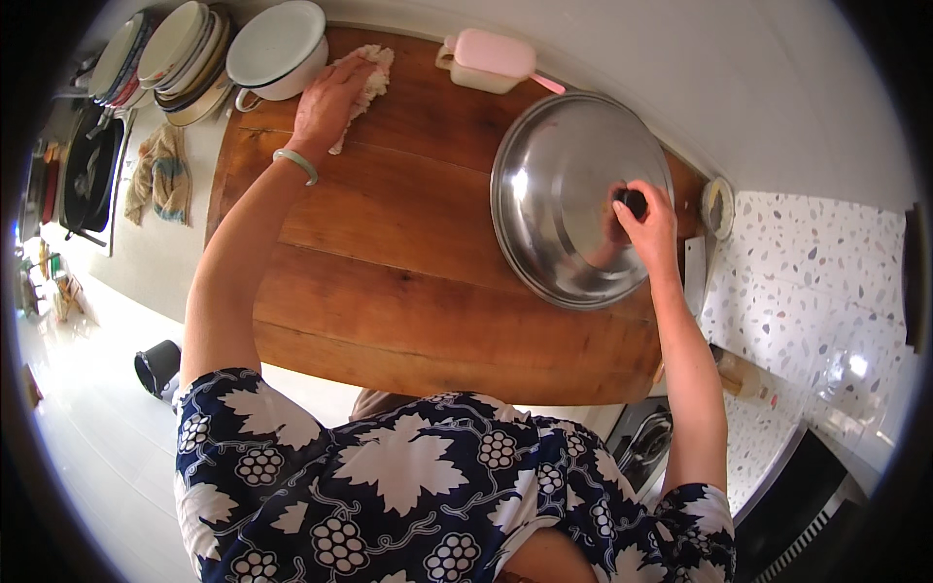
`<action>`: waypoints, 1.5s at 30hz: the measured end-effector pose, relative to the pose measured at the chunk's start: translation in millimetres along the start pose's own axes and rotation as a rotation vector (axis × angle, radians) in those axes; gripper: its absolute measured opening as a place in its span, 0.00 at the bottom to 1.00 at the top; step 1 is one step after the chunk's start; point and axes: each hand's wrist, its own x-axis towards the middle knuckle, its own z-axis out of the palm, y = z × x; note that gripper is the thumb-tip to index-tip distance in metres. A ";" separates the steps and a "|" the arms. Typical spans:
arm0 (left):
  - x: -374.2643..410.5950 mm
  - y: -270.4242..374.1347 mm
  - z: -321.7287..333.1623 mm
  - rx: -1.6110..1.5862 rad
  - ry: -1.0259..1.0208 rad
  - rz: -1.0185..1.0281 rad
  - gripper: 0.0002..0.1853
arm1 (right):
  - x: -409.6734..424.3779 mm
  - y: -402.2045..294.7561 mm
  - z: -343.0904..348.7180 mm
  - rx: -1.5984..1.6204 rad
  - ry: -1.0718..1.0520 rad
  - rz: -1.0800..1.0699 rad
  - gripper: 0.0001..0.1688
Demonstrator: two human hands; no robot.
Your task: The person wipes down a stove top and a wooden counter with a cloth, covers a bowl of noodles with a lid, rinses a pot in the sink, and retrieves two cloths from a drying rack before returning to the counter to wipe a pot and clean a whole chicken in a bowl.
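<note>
My left hand (337,102) presses a pale, crumpled cloth (374,80) flat against the wooden board (393,211), close to its back left corner. Beside that hand, on the left, is a white enamel pot (288,69) with a lid or basin on top. With my right hand (652,222) I grip the dark knob (633,204) of a large domed stainless-steel lid (561,167). The lid lies over the right part of the board; whether it rests on the wood or is slightly raised, I cannot tell. What is beneath it is hidden.
A lidded container (492,62) with a pink top stands against the wall. Stacked plates (178,44), a rumpled towel (159,175) and a black sink (93,175) are on the left. A cleaver blade (694,270) stands at the right edge, above a gas stove (645,441).
</note>
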 end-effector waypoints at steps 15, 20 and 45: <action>-113.8 197.4 -10.4 -0.046 -0.051 -0.108 0.23 | -13.7 23.0 -7.7 0.101 0.035 -0.069 0.27; -197.2 307.7 -20.6 -0.057 -0.132 -0.161 0.26 | -93.1 40.4 -59.0 0.229 0.229 -0.080 0.19; -263.6 580.8 24.7 -0.449 -0.403 0.453 0.22 | -555.2 55.3 -86.1 0.572 0.536 0.872 0.07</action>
